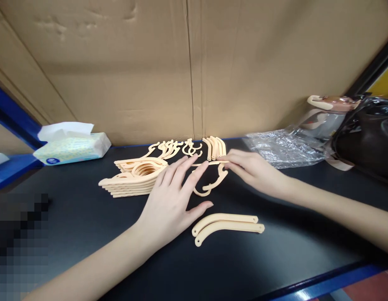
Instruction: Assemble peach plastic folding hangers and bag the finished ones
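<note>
My left hand point(173, 194) is spread palm down, fingers stretched and thumb apart, beside a stack of folded beige plastic hangers point(131, 184). Its index fingertip is close to a thin beige hanger arm point(216, 163), seen edge-on; whether they touch I cannot tell. My right hand point(253, 169) pinches that arm's right end between thumb and fingers. Just below it lie a beige hanger piece point(217, 182) and a curved hook point(202, 193), partly behind my left hand. Nearer me, two curved hanger arms point(228, 223) with holed ends lie side by side.
Loose hooks point(170, 148) and a row of curved arms point(214, 147) lie at the back of the black table point(231, 271). A tissue pack point(73, 146) sits at the left. Clear plastic wrap point(281, 146), a bottle point(325, 113) and a dark bag point(369, 138) occupy the right. Cardboard point(134, 75) stands behind.
</note>
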`<state>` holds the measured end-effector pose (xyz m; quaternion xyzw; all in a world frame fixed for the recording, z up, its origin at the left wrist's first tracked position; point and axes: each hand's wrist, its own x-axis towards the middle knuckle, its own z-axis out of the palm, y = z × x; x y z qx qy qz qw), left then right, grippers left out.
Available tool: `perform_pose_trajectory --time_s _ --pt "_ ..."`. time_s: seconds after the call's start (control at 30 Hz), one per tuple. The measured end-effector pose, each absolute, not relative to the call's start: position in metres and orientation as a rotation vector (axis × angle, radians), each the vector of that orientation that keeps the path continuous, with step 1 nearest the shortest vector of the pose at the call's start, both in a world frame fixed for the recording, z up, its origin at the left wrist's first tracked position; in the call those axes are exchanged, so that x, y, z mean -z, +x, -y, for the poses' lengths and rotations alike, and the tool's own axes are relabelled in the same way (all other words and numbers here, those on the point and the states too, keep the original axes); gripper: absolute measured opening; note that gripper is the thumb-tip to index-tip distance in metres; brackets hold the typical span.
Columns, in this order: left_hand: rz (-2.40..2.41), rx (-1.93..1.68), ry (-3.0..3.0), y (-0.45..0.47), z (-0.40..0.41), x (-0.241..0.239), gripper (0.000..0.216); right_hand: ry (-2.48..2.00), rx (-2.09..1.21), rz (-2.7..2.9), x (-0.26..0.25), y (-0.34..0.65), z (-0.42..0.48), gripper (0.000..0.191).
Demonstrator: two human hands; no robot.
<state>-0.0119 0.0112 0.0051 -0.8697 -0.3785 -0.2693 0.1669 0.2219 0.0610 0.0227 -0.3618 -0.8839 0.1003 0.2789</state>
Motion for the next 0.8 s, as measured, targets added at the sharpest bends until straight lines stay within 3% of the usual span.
perform_pose_trajectory --time_s 0.37,0.5,0.67,0.8 --pt "0.945 0.648 -2.349 -0.003 -0.008 -0.005 0.046 -1.004 -1.174 1.825 -0.003 0.214 -0.036 0.029" --pt "0.805 0.585 -2.247 -0.005 -0.007 -0.008 0.031 -0.963 -1.4 1.651 -0.007 0.211 -0.034 0.028" --pt "0.673 0.554 -2.296 -0.011 -0.008 -0.008 0.029 -0.949 -1.547 1.582 -0.009 0.211 -0.036 0.028" --pt "0.662 0.672 -2.37 -0.014 -0.01 -0.008 0.029 -0.928 -1.524 1.607 -0.005 0.212 -0.039 0.048"
